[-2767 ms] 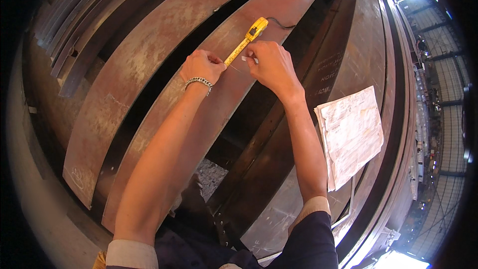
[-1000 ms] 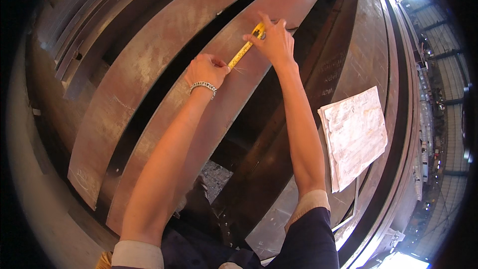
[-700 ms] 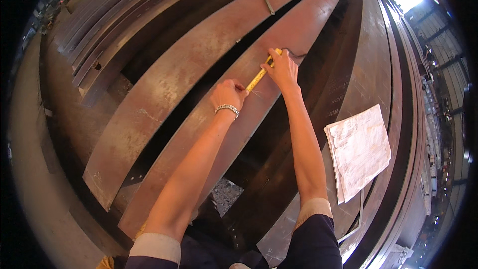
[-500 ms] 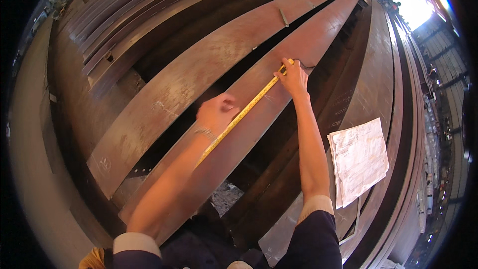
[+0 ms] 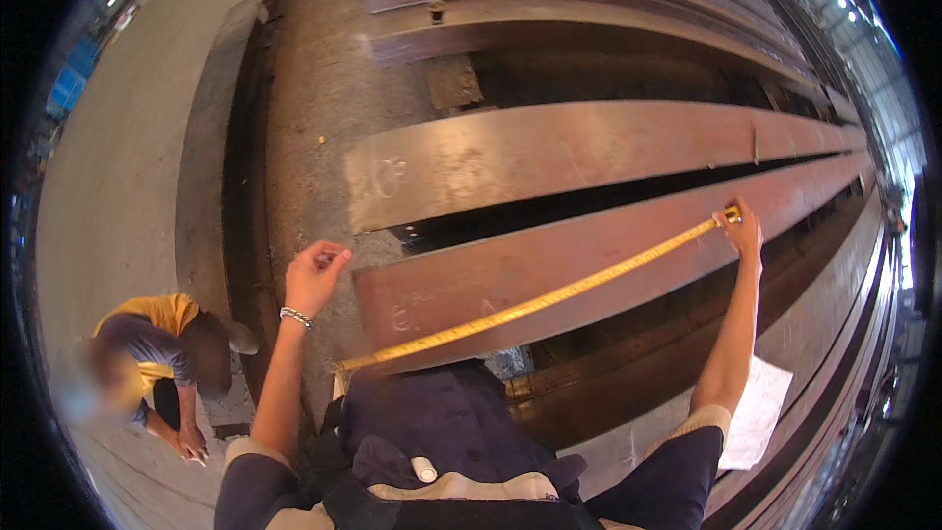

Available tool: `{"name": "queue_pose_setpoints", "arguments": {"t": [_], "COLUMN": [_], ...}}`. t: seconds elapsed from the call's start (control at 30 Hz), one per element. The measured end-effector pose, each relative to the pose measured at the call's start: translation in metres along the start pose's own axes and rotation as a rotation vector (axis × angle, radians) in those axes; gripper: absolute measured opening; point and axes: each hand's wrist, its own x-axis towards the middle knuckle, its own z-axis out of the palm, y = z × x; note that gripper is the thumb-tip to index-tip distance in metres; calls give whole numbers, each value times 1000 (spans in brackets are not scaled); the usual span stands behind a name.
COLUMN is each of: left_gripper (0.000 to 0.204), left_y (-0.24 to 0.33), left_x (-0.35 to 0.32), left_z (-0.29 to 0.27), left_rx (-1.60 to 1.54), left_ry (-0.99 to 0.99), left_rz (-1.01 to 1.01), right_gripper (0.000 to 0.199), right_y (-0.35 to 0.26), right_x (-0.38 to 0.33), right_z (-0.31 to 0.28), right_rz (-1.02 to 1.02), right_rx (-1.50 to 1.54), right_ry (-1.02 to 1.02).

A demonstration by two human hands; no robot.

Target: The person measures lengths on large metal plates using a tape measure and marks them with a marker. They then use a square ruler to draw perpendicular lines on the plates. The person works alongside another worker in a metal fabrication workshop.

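Observation:
My right hand [image 5: 743,227] grips the case of a yellow tape measure [image 5: 549,296] at the far right, its fingers wrapped round it. The long blade runs drawn out along a flat reddish-brown steel beam [image 5: 589,245], down to the beam's near left corner. Beyond the beam's left end, my left hand [image 5: 314,280] is held up off the tape. Its fingers are curled in toward the thumb; whether something small is between them I cannot make out. White hand-drawn marks show on the beam near its left end.
A second steel beam [image 5: 549,142] lies behind, parted by a dark gap. More beams [image 5: 589,0] are stacked farther back. Folded paper sheets [image 5: 758,414] rest on steel by my right forearm. At the left a person [image 5: 162,353] bends low on the concrete floor [image 5: 128,177].
The view has turned left, bringing the beam ends and the bent person in. My left hand has moved from over the beam to past its left end. My right hand still holds the tape case.

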Motion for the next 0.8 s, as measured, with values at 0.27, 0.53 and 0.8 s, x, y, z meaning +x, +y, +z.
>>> {"name": "queue_pose_setpoints", "arguments": {"t": [0.27,0.53,0.8], "left_gripper": [54,40,31], "left_y": [-49,-52,-50], "left_x": [-22,16,54], "left_z": [-47,15,25], "left_rx": [-665,-706,-784], "left_ry": [-707,-295,-143], "left_rz": [-270,-81,-18], "right_gripper": [47,48,52], "right_y": [-95,-233,-351], "right_x": [30,19,-23], "right_z": [-28,-19,34], "right_rz": [76,-28,-153], "right_rx": [-179,-244,-190], "right_ry": [6,174,143]}}
